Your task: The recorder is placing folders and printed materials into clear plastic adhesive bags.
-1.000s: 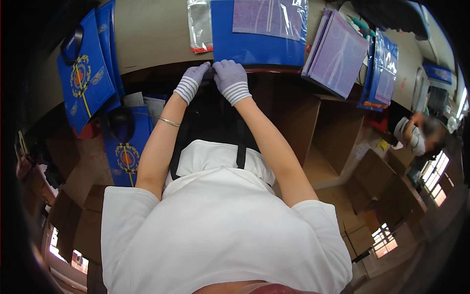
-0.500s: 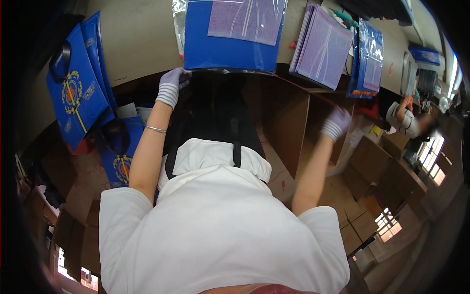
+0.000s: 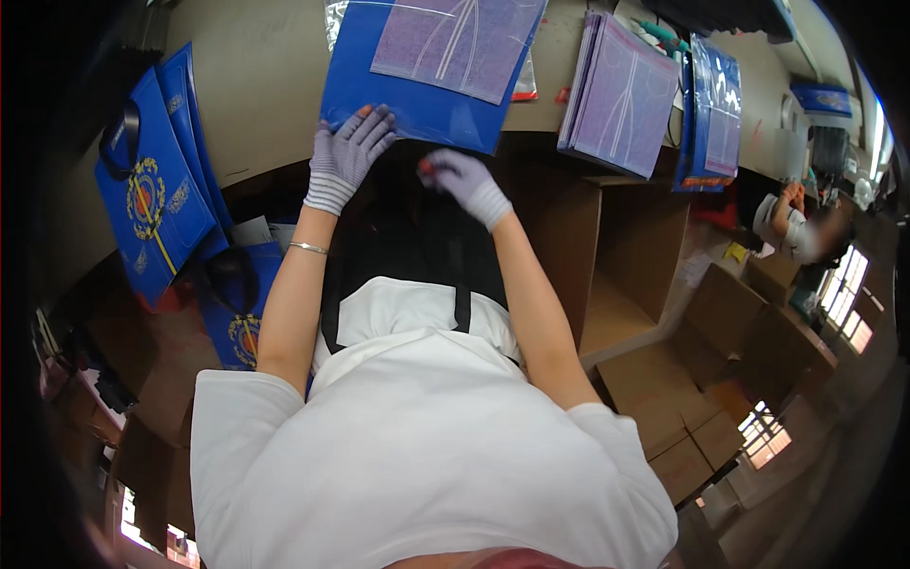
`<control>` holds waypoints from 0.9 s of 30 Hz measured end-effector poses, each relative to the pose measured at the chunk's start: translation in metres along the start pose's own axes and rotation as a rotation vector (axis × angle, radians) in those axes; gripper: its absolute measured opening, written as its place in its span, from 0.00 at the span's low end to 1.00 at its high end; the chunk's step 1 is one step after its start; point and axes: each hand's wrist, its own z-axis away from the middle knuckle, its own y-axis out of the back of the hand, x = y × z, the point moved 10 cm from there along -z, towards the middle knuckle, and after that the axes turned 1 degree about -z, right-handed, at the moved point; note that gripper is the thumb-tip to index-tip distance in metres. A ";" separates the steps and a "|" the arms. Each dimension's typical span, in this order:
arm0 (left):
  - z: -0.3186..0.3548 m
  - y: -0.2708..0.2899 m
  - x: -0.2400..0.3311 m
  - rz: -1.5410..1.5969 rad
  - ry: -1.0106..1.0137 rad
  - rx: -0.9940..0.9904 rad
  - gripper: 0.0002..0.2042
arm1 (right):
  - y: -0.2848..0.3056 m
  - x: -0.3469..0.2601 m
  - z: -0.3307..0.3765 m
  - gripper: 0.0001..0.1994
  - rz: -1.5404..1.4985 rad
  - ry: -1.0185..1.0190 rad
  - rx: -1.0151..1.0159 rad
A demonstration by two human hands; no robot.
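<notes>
A flat blue item [image 3: 417, 109] lies on the table in front of me under clear plastic, with a purple denim-patterned piece [image 3: 455, 47] on top. Its near edge slants down to the right. My left hand [image 3: 351, 152], in a pale striped-cuff glove, rests on its near left corner, fingers stretched out and apart. Just below the near edge is my gloved right hand [image 3: 462, 185], apart from the item. Its fingers look bent but are blurred, and I cannot tell whether anything is in them. A reddish fingertip shows on each glove.
Blue paper bags [image 3: 152, 199] with black handles hang over the table's left edge; another blue bag [image 3: 232, 313] is lower. Right of the item lie a stack of purple denim-patterned pieces [image 3: 621, 100] and plastic-wrapped blue items [image 3: 711, 114]. An open cardboard box [image 3: 630, 275] stands below. Another person [image 3: 791, 223] is far right.
My right hand has swung in from the far right to the item's near edge. My left hand has spread from a pinch onto the corner. The item has shifted left and turned.
</notes>
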 end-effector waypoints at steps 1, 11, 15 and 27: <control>-0.001 -0.006 0.012 0.031 -0.043 -0.030 0.31 | 0.000 -0.015 -0.023 0.10 -0.246 -0.029 -0.007; -0.016 0.035 0.121 -0.256 -0.434 -0.011 0.25 | 0.198 -0.002 -0.052 0.10 -0.057 -0.100 0.634; -0.032 0.048 0.122 -0.398 -0.487 0.103 0.22 | 0.175 -0.076 -0.077 0.15 0.462 -0.114 0.750; -0.024 0.042 0.126 -0.290 -0.474 0.222 0.23 | 0.410 -0.269 0.250 0.13 0.789 -0.045 0.578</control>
